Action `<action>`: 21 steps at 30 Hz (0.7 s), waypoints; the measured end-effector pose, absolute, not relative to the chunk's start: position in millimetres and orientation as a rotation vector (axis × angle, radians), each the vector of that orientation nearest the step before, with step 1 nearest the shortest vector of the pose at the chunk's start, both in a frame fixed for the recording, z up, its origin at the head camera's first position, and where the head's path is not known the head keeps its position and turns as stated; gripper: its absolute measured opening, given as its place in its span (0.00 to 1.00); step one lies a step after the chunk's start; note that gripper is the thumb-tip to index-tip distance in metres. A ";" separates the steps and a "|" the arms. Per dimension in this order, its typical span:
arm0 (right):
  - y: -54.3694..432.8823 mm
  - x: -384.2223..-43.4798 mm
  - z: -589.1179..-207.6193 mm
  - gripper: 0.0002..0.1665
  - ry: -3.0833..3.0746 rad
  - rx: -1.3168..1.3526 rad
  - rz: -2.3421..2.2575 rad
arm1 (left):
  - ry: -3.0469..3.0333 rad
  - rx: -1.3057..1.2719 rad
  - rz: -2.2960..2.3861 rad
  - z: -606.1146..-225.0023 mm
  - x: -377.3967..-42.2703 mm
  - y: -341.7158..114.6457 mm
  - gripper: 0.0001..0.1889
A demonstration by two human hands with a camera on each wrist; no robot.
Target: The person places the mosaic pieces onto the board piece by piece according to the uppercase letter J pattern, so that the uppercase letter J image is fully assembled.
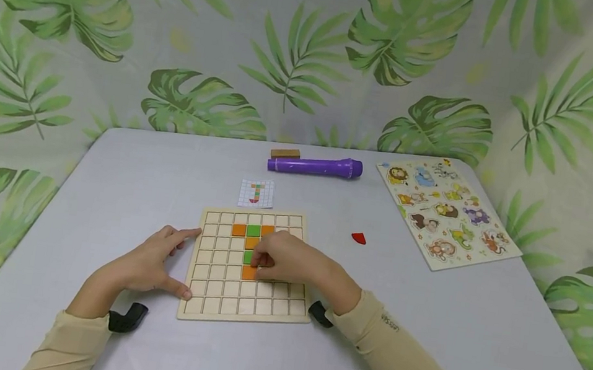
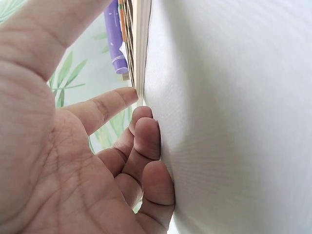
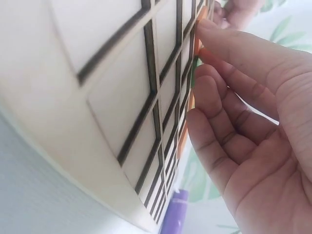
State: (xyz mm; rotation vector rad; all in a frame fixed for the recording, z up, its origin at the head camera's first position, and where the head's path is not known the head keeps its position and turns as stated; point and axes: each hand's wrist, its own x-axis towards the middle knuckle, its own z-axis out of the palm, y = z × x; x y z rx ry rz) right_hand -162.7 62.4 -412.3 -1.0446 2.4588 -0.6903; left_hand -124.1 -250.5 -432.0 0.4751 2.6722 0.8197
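Observation:
A wooden grid board (image 1: 215, 290) lies on the table with orange and green square tiles set in its cells. Along its left edge rests my left hand (image 1: 148, 262), thumb and index fingertip touching the rim and the other fingers loosely bent against the table in the left wrist view. My right hand (image 1: 292, 259) reaches over the board and pinches the lowest orange tile (image 1: 248, 273) between thumb and index finger. Above it, a green tile (image 1: 247, 257) is partly covered by that hand. A row of orange, green (image 1: 253, 230) and orange tiles sits higher up.
Behind the board lies a small pattern card (image 1: 256, 193) showing a coloured grid figure. Farther back are a purple tube (image 1: 314, 166) and a small wooden block (image 1: 285, 153). To the right are a red quarter-round piece (image 1: 359, 238) and an animal puzzle board (image 1: 447, 214).

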 end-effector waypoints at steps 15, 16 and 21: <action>106.5 -158.8 -398.5 0.09 2.484 -0.897 -0.751 | 2.675 0.464 0.812 -434.1 -124.6 -250.7 0.68; 112.6 -157.6 -397.1 0.10 2.484 -0.883 -0.756 | 2.675 0.461 0.808 -434.4 -124.9 -250.9 0.68; 145.3 -150.3 -393.1 0.12 2.504 -0.811 -0.764 | 2.676 0.456 0.803 -434.3 -125.4 -250.8 0.68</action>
